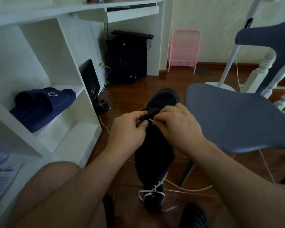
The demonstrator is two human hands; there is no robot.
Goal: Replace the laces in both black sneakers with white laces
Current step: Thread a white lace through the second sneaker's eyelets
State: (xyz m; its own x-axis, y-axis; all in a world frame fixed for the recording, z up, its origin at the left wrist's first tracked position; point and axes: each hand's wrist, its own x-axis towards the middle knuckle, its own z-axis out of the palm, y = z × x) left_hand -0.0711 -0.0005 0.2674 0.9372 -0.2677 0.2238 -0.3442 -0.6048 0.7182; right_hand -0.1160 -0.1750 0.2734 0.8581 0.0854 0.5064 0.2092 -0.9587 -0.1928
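Observation:
A black sneaker [161, 99] is held up in the middle of the view, toe pointing away. My left hand [128, 129] grips its left eyelet edge. My right hand [176, 124] pinches the tip of a white lace [150, 120] at the eyelets. Lower down lies the second black sneaker [155, 201], with a white lace [152, 191] crossed through its eyelets and loose ends trailing on the floor.
A grey-blue chair [237, 119] stands close on the right. A white shelf unit [69, 96] on the left holds navy slides [43, 107]. White cables [187, 189] run over the wooden floor. My bare knee [56, 186] is at the lower left.

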